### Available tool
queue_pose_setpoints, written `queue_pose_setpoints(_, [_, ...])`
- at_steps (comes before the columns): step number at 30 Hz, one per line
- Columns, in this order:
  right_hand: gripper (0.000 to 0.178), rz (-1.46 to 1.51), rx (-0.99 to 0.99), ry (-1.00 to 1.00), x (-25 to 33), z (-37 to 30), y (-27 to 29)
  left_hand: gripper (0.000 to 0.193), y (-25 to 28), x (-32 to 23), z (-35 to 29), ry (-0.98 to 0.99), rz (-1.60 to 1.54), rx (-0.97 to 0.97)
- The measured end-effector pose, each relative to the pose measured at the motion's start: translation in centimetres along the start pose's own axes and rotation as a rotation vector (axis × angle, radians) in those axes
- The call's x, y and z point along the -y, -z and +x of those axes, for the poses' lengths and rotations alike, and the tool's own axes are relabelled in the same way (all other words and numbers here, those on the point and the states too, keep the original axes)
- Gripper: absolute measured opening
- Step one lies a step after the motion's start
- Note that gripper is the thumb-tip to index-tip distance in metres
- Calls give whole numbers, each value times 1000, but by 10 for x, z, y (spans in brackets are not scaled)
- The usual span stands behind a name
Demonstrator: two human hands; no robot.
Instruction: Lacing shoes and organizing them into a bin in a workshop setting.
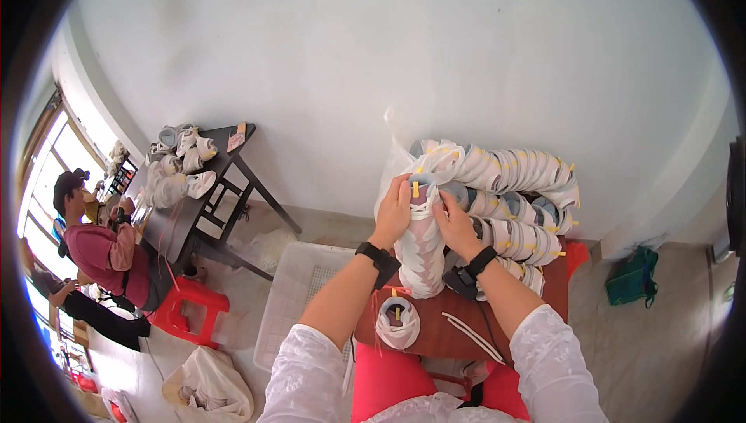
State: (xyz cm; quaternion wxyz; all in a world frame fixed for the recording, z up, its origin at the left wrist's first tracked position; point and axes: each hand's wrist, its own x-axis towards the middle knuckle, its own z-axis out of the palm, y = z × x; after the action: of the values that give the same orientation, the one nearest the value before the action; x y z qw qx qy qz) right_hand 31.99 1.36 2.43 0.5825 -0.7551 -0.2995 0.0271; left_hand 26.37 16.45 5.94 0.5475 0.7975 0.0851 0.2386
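Observation:
My left hand [394, 211] and my right hand [458, 227] grip the collar of a white-and-pink shoe upper [420, 256] from both sides. It has white laces and a yellow tab at its opening, and its toe end points toward me. My fingers are closed around the edges and partly hidden behind it. Just below, a smaller rolled shoe piece [397, 326] with a yellow tab sits on the red-brown table [458, 345]. White laces [472, 333] lie to its right.
Rows of nested shoe uppers [517, 170] fill the table's far right. A white plastic crate [291, 298] stands left of it. Farther left are a red stool [190, 310], a dark table [225, 155] with shoes, and a seated person [109, 256]. A green bag [631, 277] is on the right.

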Motion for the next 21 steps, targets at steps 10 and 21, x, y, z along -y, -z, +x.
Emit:
queue_pose_setpoints(10, [55,-30,16,-35,4,12,16,43,7,-2,19,34,-26,68])
queue_pose_setpoints(21, [59,-348,-171,239,52,11,12,44,2,0,1,-159,2,143])
